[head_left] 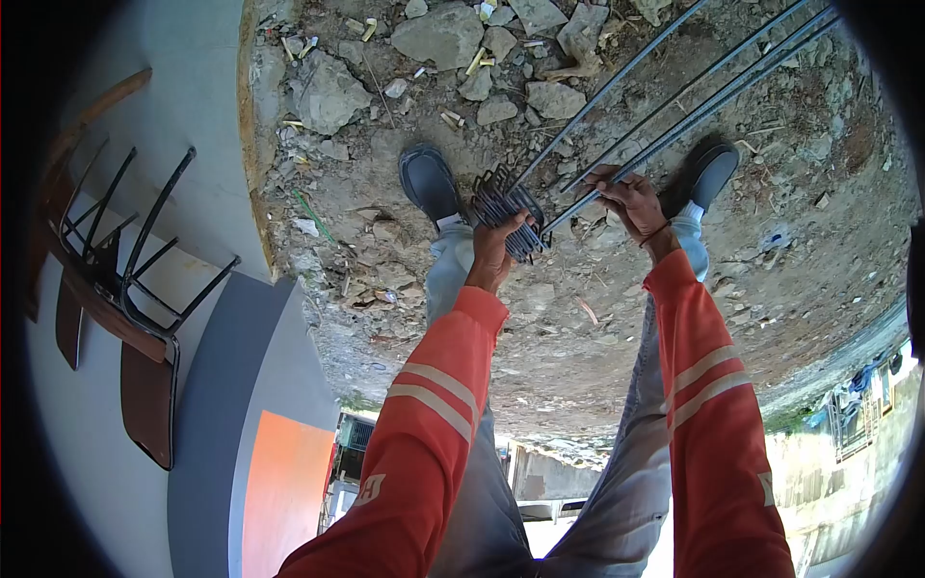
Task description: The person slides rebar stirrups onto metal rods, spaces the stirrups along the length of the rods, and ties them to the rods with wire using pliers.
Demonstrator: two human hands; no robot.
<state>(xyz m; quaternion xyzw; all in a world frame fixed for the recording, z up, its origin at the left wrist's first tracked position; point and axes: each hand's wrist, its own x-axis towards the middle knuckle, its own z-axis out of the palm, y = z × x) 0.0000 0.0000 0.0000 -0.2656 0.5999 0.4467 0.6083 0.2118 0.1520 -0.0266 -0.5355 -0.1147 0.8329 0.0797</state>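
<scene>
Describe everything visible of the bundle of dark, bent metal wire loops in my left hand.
The bundle looks like thin steel, its roughly rectangular loops stacked closely. It is tilted beside the dark left shoe; whether it touches the stony brown ground is unclear. The left hand grips its lower side. Long, straight, grey metal rods appear to meet it.

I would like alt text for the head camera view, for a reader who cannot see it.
A person's left hand holds a bundle of dark, bent metal loops while the right hand holds long metal rods above stony ground. Both sleeves are red and striped. Brown-and-black seating shows at the left.
</scene>
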